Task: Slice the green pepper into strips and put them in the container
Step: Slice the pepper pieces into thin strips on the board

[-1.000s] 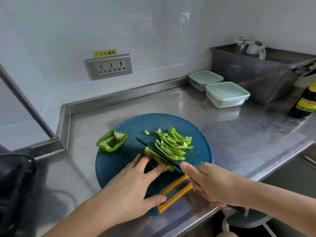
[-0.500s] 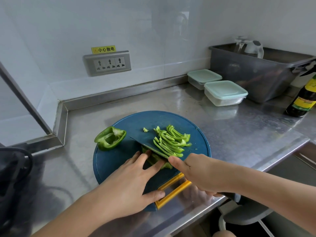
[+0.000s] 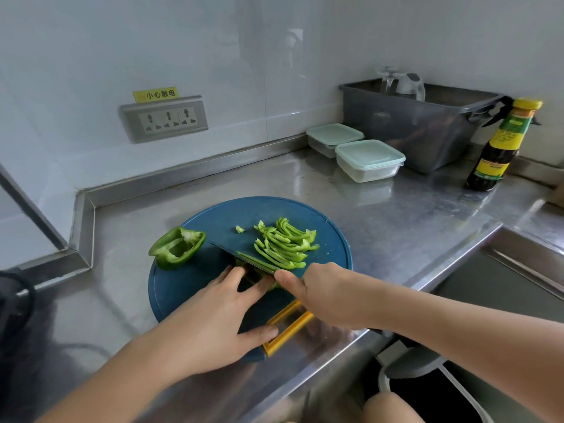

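Note:
A round blue cutting board (image 3: 213, 218) lies on the steel counter. A pile of green pepper strips (image 3: 283, 244) sits on its right half. An uncut pepper half (image 3: 177, 247) lies at the board's left edge, hollow side up. My left hand (image 3: 225, 319) presses straight fingers on a pepper piece (image 3: 254, 277), mostly hidden under them. My right hand (image 3: 323, 296) grips a dark knife (image 3: 235, 254), whose blade lies against that piece beside my left fingertips. Two lidded clear containers (image 3: 369, 158) stand at the back right.
A grey tub (image 3: 421, 126) with glassware stands behind the containers. A dark sauce bottle (image 3: 500, 148) with a yellow cap is to its right. A wall socket (image 3: 164, 117) sits above the counter. A sink edge (image 3: 518, 264) is at the right, a bin (image 3: 427, 377) below.
The knife blade has shifted slightly left along the pepper piece and my left fingers have drawn back with it. The strip pile has grown a little. The camera has drifted.

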`<action>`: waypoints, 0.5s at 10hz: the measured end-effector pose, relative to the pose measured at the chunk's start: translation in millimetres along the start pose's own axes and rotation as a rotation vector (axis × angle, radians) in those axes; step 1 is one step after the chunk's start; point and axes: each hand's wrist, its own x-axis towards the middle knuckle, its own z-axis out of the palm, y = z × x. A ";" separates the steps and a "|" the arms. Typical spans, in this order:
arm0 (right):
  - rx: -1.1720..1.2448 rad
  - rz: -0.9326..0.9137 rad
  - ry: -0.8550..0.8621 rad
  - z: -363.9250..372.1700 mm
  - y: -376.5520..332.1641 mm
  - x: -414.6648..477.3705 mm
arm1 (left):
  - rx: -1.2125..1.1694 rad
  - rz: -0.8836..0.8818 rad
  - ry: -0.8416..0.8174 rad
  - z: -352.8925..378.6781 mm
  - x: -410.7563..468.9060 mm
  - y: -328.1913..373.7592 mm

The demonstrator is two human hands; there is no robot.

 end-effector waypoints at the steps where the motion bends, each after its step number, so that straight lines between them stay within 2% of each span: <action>1: 0.088 -0.060 0.049 1.3 -1.1 1.5 | 0.010 -0.002 -0.002 0.3 -0.3 -0.7; 2: 0.143 -0.039 0.045 1.0 -6.8 10.2 | 0.007 -0.030 -0.017 -1.5 -0.7 1.8; 4: 0.499 0.249 -0.233 -16.3 -0.6 9.3 | -0.001 -0.065 -0.067 -1.4 -1.1 -0.6; 5: 0.335 0.233 -0.133 -7.9 -5.7 15.6 | -0.003 -0.041 -0.074 -2.6 -1.4 -0.4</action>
